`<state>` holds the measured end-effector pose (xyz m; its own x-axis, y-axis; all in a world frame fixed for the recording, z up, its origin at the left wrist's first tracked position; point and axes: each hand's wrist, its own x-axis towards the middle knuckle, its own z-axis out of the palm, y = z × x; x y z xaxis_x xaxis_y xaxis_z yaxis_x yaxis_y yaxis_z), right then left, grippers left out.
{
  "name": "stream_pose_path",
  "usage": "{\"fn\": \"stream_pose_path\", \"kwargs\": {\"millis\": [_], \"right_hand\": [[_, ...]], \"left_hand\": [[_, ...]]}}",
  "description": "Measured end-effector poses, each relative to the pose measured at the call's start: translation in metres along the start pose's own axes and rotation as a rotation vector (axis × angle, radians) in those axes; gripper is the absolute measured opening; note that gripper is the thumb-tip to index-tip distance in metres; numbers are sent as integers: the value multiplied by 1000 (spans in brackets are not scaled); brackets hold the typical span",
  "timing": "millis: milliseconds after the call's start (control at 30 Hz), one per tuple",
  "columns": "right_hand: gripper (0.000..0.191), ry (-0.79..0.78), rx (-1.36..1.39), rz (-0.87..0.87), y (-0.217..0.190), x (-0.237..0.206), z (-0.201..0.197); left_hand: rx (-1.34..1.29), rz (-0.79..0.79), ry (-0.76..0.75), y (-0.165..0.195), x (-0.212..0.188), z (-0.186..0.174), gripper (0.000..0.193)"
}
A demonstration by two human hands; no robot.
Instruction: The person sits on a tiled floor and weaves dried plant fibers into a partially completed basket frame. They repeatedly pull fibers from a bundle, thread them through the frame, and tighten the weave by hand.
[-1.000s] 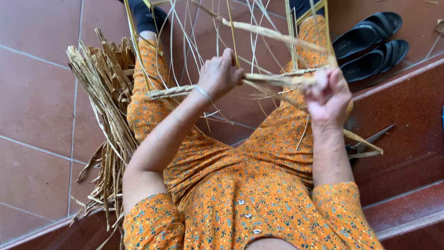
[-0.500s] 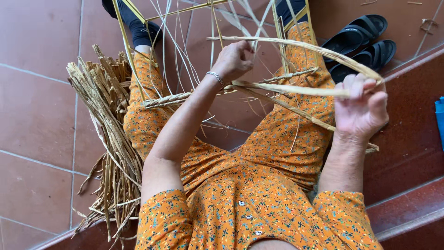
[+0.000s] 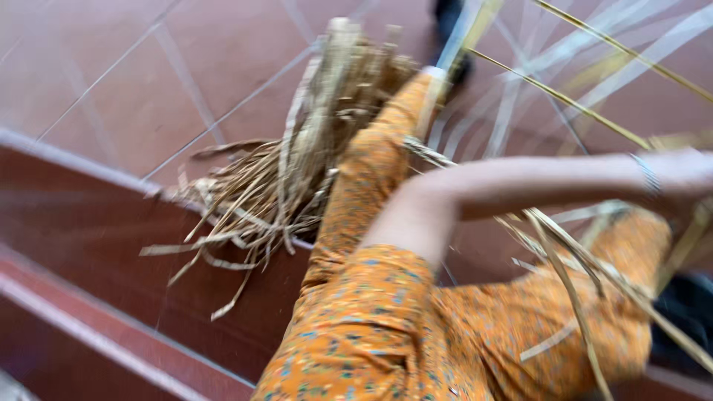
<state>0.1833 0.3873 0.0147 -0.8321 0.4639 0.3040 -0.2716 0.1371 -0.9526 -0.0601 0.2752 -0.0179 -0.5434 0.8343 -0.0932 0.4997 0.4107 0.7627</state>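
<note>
Left hand (image 3: 687,178) reaches right among long strips (image 3: 587,111) slanting diagonally.

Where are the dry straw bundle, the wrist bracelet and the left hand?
dry straw bundle (image 3: 297,171): head view, middle of the heap by the leg.
wrist bracelet (image 3: 648,175): head view, the band on the wrist.
left hand (image 3: 687,178): head view, blurred back of hand.

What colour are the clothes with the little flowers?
Orange clothes with a small flowery print, seen in the head view, though blurred.

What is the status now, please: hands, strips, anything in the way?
Left hand among the upright strips, grip blurred. Right hand out of view. Loose straw pile beside the knee.
</note>
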Motion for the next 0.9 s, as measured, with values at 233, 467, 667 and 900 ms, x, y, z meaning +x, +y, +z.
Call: {"fn": "stream_pose_path", "kwargs": {"millis": [233, 467, 667, 900], "right_hand": [[41, -717, -188, 265, 82, 39, 70], [30, -903, -289, 340, 112, 53, 90], [21, -921, -342, 389, 151, 72, 95], [16, -860, -247, 583, 176, 99, 65]], "left_hand": [[81, -371, 22, -24, -52, -43, 78], [-93, -367, 10, -21, -54, -30, 67], [-238, -384, 93, -29, -69, -35, 58], [-366, -424, 193, -31, -78, -40, 51]]}}
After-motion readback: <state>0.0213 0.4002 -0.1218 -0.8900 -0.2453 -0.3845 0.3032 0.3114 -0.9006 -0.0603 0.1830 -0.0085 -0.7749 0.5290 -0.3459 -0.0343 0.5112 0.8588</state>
